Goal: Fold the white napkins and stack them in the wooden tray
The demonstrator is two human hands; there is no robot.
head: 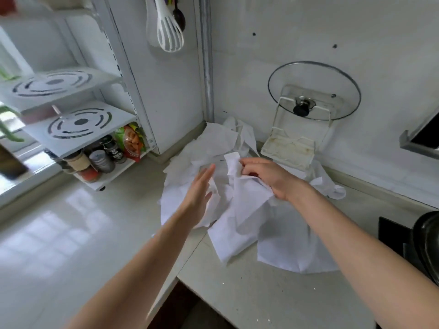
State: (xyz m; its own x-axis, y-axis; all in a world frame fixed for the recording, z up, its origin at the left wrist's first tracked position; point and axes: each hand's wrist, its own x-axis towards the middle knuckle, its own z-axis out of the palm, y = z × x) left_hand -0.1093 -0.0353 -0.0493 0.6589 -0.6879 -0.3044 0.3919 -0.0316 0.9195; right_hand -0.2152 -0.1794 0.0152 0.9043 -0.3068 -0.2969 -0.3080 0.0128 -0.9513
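A big messy pile of white napkins (pixel 221 148) lies in the corner of the counter (pixel 273 293), near the middle of the view. The pile runs from the wall corner at 12 o'clock down toward the counter edge at 6 o'clock. Some napkins are crumpled, and two flatter ones lie at the near side.

The right hand (pixel 263 176) is on top of the pile, a little toward 3 o'clock from the middle. Its fingers are curled, and they pinch a bit of one napkin (pixel 234 165), so that a corner of it sticks up. The left hand (pixel 199 193) is just beside it, toward 9 o'clock. Its fingers are straight and close together, and it holds nothing. It is a bit blurry, so it is hard to tell if it touches the pile.

At 2 o'clock, a glass pot lid (pixel 313 91) stands in a white holder (pixel 288 148) on the wall. At 12 o'clock, a white whisk (pixel 169 32) hangs on the wall. At 9 o'clock, a white rack (pixel 78 124) holds jars (pixel 102 160) and a snack bag (pixel 130 141) on its bottom shelf. At 4 o'clock, a black pan (pixel 427 243) peeks in at the edge.
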